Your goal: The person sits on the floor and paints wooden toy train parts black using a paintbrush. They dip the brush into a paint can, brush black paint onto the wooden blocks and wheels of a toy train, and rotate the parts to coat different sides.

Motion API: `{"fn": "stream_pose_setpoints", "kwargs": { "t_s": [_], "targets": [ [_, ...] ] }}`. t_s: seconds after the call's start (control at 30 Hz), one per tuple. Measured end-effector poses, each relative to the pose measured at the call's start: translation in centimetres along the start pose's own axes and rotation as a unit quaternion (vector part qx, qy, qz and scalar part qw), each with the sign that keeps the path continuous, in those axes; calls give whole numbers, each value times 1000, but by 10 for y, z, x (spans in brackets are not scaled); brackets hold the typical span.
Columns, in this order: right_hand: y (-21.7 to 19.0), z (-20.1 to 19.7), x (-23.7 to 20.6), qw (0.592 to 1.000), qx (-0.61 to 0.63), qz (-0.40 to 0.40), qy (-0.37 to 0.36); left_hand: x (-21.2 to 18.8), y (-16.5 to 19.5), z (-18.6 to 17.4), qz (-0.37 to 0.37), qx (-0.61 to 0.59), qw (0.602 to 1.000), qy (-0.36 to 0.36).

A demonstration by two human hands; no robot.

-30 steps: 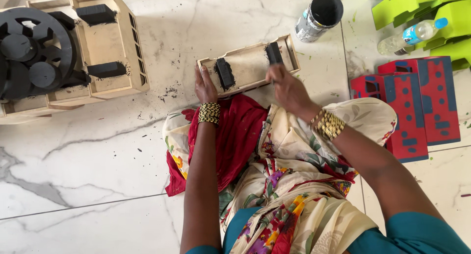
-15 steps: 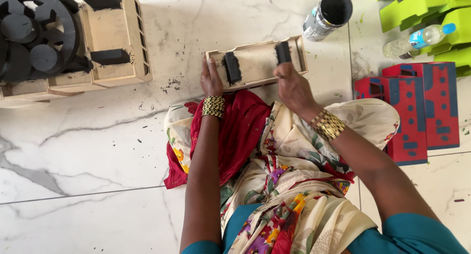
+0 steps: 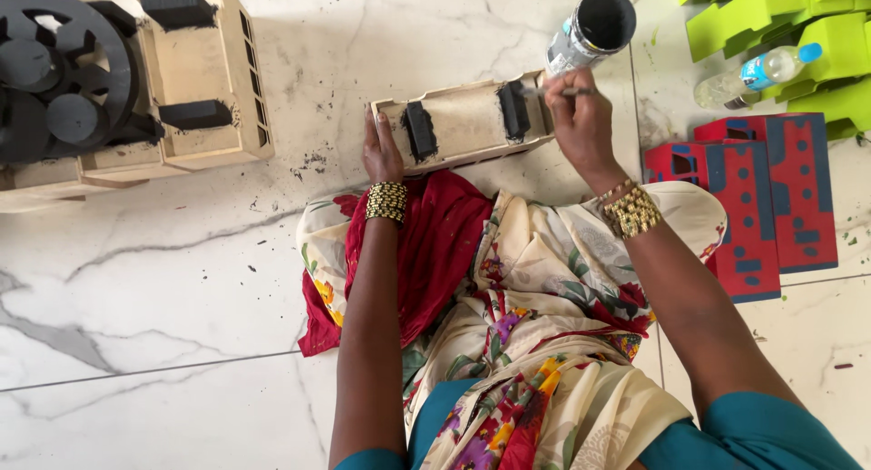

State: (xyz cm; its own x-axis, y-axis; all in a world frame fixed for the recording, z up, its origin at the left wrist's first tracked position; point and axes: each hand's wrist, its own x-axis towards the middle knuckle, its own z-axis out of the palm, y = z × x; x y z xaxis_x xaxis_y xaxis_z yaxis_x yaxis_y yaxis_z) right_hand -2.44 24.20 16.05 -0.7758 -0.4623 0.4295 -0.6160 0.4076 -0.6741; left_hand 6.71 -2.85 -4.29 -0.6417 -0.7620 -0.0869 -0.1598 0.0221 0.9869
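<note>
A small beige wooden piece (image 3: 463, 121) with two black-painted blocks lies on the marble floor in front of my lap. My left hand (image 3: 381, 151) rests on its left end and holds it steady. My right hand (image 3: 579, 116) is at its right end, fingers closed on a thin paintbrush (image 3: 555, 92) whose tip points left at the right black block. An open paint can (image 3: 592, 30) with black paint inside stands just beyond my right hand.
A larger beige wooden model (image 3: 195, 75) with black blocks and a black wheel (image 3: 54, 71) sits at the far left. Red and blue painted boxes (image 3: 771, 193) lie at the right. Green pieces (image 3: 771, 16) and a plastic bottle (image 3: 758, 71) are at the far right.
My right hand has shifted from the top of the wooden piece to its right end, toward the paint can, and the brush now shows. My left hand stays on the left end.
</note>
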Motion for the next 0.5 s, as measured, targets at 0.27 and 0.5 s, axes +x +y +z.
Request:
{"fn": "stream_pose_setpoints", "kwargs": {
  "t_s": [0.27, 0.5],
  "targets": [
    [-4, -32, -18, 997, 12, 65, -32, 0, 4, 0, -17, -6, 1000, 5],
    [-19, 17, -9, 978, 165, 77, -104, -1, 1, -1, -19, 8, 999, 29]
  ]
}}
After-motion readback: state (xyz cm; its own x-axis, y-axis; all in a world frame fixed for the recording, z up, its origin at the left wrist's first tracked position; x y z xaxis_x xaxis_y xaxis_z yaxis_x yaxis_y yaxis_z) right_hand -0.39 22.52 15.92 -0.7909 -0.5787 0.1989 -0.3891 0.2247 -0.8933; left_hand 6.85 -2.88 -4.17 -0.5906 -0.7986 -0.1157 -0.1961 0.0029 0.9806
